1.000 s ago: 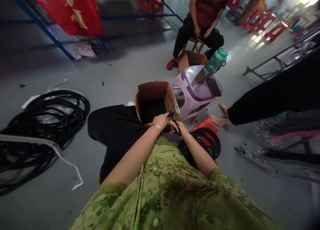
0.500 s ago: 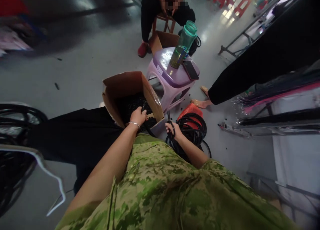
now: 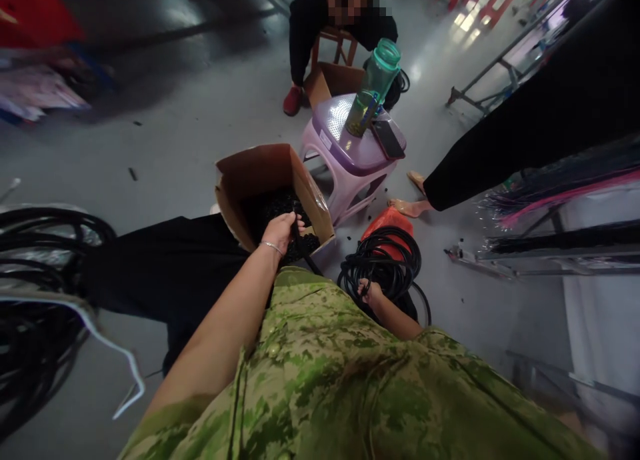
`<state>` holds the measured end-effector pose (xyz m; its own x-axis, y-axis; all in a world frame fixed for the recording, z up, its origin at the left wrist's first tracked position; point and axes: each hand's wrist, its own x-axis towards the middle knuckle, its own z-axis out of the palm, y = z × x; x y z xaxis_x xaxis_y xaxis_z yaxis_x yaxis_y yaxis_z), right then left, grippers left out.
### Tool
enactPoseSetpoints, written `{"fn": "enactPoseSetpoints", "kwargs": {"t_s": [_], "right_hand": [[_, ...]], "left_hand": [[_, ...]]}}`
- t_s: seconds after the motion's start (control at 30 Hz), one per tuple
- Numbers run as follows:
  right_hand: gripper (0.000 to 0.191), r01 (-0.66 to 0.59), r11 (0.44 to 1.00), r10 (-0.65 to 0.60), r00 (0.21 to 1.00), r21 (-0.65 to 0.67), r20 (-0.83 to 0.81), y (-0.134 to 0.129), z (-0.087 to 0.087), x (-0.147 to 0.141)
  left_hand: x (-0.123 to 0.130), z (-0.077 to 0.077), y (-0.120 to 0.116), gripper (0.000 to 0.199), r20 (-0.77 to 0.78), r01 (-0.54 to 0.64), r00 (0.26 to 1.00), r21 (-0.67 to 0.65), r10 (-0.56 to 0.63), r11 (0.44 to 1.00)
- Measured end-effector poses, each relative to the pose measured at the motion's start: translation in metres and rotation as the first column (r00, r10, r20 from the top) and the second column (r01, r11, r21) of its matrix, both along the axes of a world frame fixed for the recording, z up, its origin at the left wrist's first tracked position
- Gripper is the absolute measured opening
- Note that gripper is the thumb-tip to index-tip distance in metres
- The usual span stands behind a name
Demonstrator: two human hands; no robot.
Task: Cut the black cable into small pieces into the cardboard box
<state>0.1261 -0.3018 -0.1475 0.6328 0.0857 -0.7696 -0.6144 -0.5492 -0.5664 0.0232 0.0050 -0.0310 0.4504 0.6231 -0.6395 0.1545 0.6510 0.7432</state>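
Observation:
My left hand, with a bracelet at the wrist, is closed on a black tube over the near side of an open cardboard box. Many small black pieces lie inside the box. Beside the box, on the right, a coil of black tubing rests on the floor against a red plastic bag. My right hand is at the near edge of this coil, its fingers curled round something dark that I cannot make out.
Beyond the box stands a purple stool bearing a green bottle and a phone. A person sits behind it with another box. Another person's leg is at right, near metal racks. Large black coils lie at left.
My right hand has moved away from the box, down and right to the coil's near edge. My left hand stays over the box. The whole view has shifted slightly.

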Motion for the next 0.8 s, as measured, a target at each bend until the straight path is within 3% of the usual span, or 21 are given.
{"fn": "enactPoseSetpoints", "kwargs": {"t_s": [0.17,0.23,0.3,0.37,0.43,0.5,0.67,0.8], "right_hand": [[0.021,-0.115,0.992,0.099,0.969,0.059,0.229,0.053,0.003,0.001],[0.027,-0.297,0.952,0.237,0.866,0.072,0.44,0.072,0.016,0.004],[0.033,-0.488,0.87,0.375,0.742,0.065,0.556,0.091,0.035,0.008],[0.033,-0.655,0.755,0.495,0.597,0.027,0.632,0.111,0.055,0.01],[0.033,-0.754,0.654,0.603,0.472,-0.06,0.643,0.133,0.071,0.012],[0.03,-0.794,0.589,0.691,0.401,-0.147,0.602,0.153,0.082,0.014],[0.033,-0.872,0.469,0.776,0.332,-0.139,0.537,0.188,0.092,0.014],[0.043,-0.874,0.486,0.759,0.421,-0.001,0.497,0.198,0.098,0.012]], "left_hand": [[0.002,0.007,-0.004,0.011,0.035,-0.056,0.998,-0.059,0.058,0.997],[0.003,0.008,-0.004,0.013,0.039,-0.046,0.998,-0.036,0.048,0.998],[0.004,0.007,-0.004,0.014,0.02,-0.016,1.0,0.014,0.015,1.0],[0.004,0.006,-0.004,0.017,-0.013,0.016,1.0,0.1,-0.015,0.995],[0.004,0.005,-0.004,0.019,-0.048,0.031,0.999,0.185,-0.022,0.982],[0.004,0.003,-0.003,0.018,-0.077,0.016,0.997,0.255,0.004,0.967],[0.004,-0.005,-0.001,0.021,-0.164,0.043,0.986,0.415,0.028,0.909],[0.005,-0.015,0.0,0.026,-0.232,0.128,0.973,0.52,-0.004,0.845]]}}
